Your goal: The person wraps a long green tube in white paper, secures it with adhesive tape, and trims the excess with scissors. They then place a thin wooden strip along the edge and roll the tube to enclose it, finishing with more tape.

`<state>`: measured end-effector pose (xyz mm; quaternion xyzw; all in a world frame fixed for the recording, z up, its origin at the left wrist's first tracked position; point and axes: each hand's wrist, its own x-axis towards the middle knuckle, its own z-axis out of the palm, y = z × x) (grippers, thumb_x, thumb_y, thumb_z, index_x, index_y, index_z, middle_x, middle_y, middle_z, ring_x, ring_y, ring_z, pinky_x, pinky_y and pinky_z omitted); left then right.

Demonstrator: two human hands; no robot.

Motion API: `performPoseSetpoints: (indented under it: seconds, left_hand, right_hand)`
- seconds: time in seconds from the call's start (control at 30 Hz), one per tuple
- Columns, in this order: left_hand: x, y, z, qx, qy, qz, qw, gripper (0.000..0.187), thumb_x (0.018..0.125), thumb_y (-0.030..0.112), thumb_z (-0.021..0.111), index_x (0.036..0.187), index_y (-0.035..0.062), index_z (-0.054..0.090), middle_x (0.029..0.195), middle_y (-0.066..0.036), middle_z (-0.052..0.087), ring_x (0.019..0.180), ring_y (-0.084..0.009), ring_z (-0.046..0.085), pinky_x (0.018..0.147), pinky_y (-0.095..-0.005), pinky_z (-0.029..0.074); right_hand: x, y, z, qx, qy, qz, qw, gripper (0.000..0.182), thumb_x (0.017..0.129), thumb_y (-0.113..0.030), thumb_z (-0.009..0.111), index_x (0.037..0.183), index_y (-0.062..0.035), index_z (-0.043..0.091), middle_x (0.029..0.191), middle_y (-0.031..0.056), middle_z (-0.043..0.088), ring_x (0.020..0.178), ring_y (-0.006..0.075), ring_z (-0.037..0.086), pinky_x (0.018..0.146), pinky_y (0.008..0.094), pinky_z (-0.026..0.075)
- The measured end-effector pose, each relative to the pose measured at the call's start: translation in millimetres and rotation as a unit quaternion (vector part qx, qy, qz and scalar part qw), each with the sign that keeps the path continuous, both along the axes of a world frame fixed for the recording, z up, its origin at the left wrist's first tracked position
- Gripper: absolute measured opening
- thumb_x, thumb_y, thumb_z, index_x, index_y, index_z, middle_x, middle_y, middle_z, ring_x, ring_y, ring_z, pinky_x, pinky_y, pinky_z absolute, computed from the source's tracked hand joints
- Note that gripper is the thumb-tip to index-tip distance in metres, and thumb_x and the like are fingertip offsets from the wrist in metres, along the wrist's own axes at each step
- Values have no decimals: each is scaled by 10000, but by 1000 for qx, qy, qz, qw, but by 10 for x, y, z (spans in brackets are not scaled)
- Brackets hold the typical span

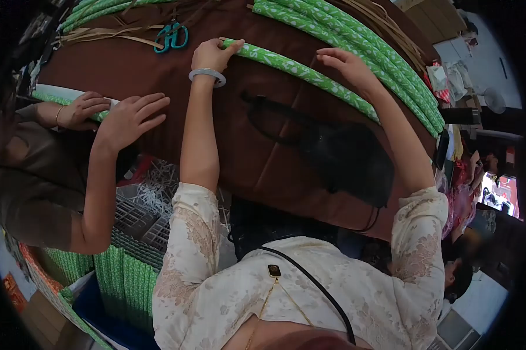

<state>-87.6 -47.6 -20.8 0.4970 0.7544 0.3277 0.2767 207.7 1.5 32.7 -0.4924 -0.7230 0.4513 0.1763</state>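
A long, narrow green roll [301,70] with a white leaf-like pattern lies across the brown-covered table in front of me. My left hand [213,56], with a pale bangle at its wrist, is closed on the left end of this roll, thumb and fingers pinching it. Just beyond the roll, toward its right part, my right hand [351,71] hovers with fingers stretched out and holds nothing. Part of the roll passes behind my right forearm. Several matching green rolls [339,45] lie side by side past my right hand.
Teal-handled scissors [171,38] and brown strips [108,35] lie at the far left. A black bag [353,157] rests on the brown cloth [245,157]. At left, a co-worker's hands [129,119] touch another green-and-white piece. Bundled green rolls [123,280] stand in a container below.
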Motion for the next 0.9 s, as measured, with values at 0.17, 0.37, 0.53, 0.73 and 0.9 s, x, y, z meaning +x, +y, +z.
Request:
performPoseSetpoints:
  seconds: [0.17,0.37,0.53,0.73,0.9]
  left_hand:
    - [-38,24,-17,-13,-46,9,999,535,701,538,639,830,19,651,555,-51,573,487,-127,562,482,-273,453]
    - [-36,-8,34,-9,-26,-4,1000,535,729,497,642,950,9,644,591,-72,594,482,-127,566,452,-263,455]
    - [-44,-60,-11,41,-38,34,998,483,799,389,605,1082,-2,576,774,-108,632,505,-138,584,451,-255,463]
    - [564,-391,222,256,-23,133,957,472,785,246,656,1094,-41,444,891,-96,512,827,-159,504,739,-285,435]
    - [2075,-1078,830,224,-601,59,765,553,814,83,618,1220,-15,255,1127,-111,423,1058,-197,477,936,-301,397]
  right_hand:
    - [1016,-259,127,32,-52,-20,998,329,864,-254,541,1123,-52,556,1055,64,596,1008,160,534,864,284,403]
    - [1856,-894,47,206,-197,-21,958,396,789,-219,628,1139,-57,535,1117,100,559,1035,259,529,887,338,401]
    - [2042,-1064,-243,316,-213,-44,924,401,747,-157,646,1127,-91,535,1029,98,556,953,297,528,805,375,415]
    - [1872,-1316,0,436,-245,-99,860,357,755,-116,618,1105,-115,544,992,68,537,933,265,520,801,366,378]
    - [1896,-1972,398,484,-269,-196,810,368,765,-131,614,1124,-133,538,1017,46,527,946,234,508,845,356,346]
